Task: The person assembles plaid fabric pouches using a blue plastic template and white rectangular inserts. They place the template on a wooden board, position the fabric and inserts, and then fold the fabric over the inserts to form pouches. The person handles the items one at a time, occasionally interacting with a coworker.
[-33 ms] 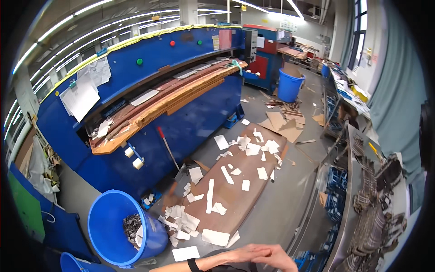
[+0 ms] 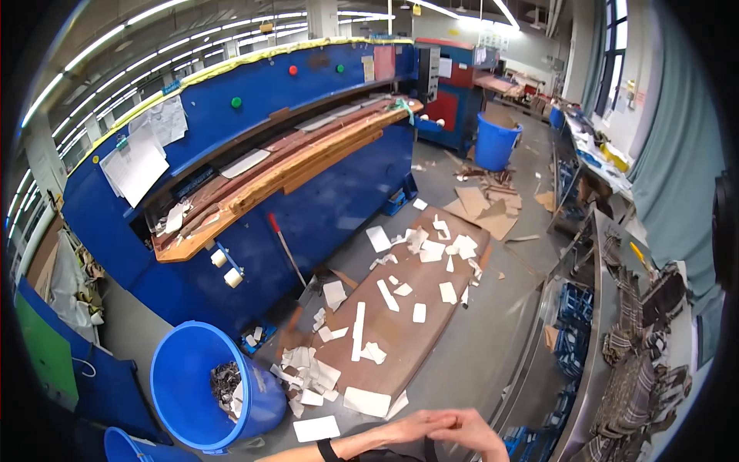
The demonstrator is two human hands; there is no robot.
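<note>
At the lower edge my left hand (image 2: pixel 414 426) and my right hand (image 2: pixel 471 436) meet, with their fingers bent and overlapping. Both look closed on each other, and I see no object in either; some fingers are hidden where they cross. A black band (image 2: pixel 329 450) circles my left wrist. Just beyond my hands, a brown board (image 2: pixel 400 323) lies on the floor, strewn with white paper scraps (image 2: pixel 369 401). To the left stands a large blue bin (image 2: pixel 173 385), holding dark shredded scraps and some white pieces.
Along the left runs a long blue machine (image 2: pixel 339 208) with a wooden ledge (image 2: pixel 262 204). A red-handled stick (image 2: pixel 286 250) leans against it. On the right is a metal bench (image 2: pixel 573 377) with plaid cloth (image 2: pixel 627 385). Cardboard (image 2: pixel 493 219) and another blue bin (image 2: pixel 495 146) are farther off.
The view has shifted very slightly. My hands stay together, raised a touch, with the fingers bent a little more. Nothing has been picked up or put down.
</note>
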